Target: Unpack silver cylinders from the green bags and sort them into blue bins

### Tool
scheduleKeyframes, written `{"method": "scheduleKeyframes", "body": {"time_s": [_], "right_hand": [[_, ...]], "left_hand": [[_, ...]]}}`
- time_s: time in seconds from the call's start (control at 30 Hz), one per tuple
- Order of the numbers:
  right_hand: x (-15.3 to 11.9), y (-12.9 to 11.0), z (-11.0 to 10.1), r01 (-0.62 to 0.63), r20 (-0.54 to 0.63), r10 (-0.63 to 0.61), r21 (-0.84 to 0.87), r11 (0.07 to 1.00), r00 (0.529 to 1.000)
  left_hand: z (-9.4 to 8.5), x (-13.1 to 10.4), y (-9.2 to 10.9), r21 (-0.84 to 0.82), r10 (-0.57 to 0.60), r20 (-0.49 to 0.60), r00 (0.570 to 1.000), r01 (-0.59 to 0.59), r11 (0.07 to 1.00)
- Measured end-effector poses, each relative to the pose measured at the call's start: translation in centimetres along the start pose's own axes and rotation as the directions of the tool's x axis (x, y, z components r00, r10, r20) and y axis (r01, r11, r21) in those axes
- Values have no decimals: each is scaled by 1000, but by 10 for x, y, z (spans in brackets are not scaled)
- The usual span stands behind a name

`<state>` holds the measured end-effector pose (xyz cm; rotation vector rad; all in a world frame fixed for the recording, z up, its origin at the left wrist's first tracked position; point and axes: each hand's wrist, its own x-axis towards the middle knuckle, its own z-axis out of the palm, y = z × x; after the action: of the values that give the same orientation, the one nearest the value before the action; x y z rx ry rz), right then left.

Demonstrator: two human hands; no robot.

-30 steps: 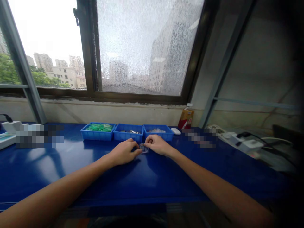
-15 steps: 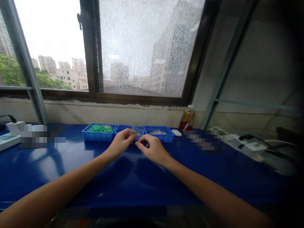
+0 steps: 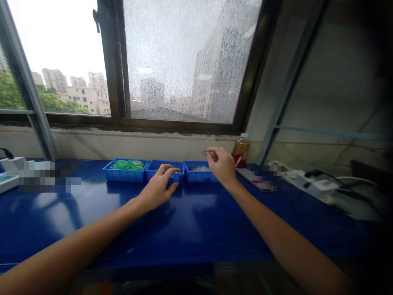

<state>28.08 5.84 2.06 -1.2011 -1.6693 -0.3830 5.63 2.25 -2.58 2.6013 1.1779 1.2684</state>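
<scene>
My left hand (image 3: pixel 159 184) is at the near edge of the middle blue tray (image 3: pixel 150 174), thumb and fingers apart, with nothing seen between them. My right hand (image 3: pixel 221 166) is raised over the right blue tray (image 3: pixel 196 177), its thumb and index finger pinched on something small that I cannot make out. Clear and small pieces lie in the right tray. The left blue tray (image 3: pixel 124 176) holds green pieces (image 3: pixel 127 164). Small items show in the middle tray, partly hidden by my left fingers.
A bottle (image 3: pixel 241 150) stands by the wall at the back right, with a phone (image 3: pixel 256 180) in front of it. Power strips and plugs (image 3: pixel 319 184) lie at the right. A white device (image 3: pixel 10 180) is at the far left.
My hands, close together before, have moved apart. The right one has risen to the right; the left has opened. The clear piece between them is no longer seen there.
</scene>
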Motion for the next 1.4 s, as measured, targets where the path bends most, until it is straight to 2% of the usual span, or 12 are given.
{"method": "scheduleKeyframes", "body": {"time_s": [0.13,0.23,0.33,0.43,0.53,0.67,0.77,0.93,1.07,1.2,1.27,1.4], "right_hand": [[1,16,7,43,173,-15,-157,987,985],[-8,8,12,47,307,9,-175,983,952],[-17,-5,15,-14,429,115,-231,973,896],[-24,-14,15,-54,472,186,-279,959,862],[-24,-17,12,-86,505,221,-278,957,835],[-17,-5,10,-150,487,289,-304,941,825],[-12,16,14,-226,441,380,-362,904,813],[-7,43,21,-286,322,420,-389,876,849],[-6,49,20,-301,282,424,-389,871,861],[-6,47,21,-312,271,429,-384,869,862],[-6,47,23,-339,271,456,-383,859,848],[-8,50,28,-427,315,542,-367,826,779]], "left_hand": [[3,-2,-12,117,-56,73,996,47,992],[2,1,-14,155,-108,100,989,91,984],[-2,7,-14,188,-175,96,980,155,970],[-6,10,-17,232,-236,60,970,216,948],[-10,10,-21,196,-276,37,960,264,944],[-8,6,-19,118,-268,66,961,259,959],[-3,3,-19,155,-266,118,957,247,957],[-1,6,-35,177,-257,139,956,231,957],[-5,8,-45,143,-237,129,963,219,965],[-6,8,-48,168,-285,149,947,260,951],[-6,7,-50,193,-314,152,937,283,940],[-8,5,-50,210,-355,162,921,319,924]]}}
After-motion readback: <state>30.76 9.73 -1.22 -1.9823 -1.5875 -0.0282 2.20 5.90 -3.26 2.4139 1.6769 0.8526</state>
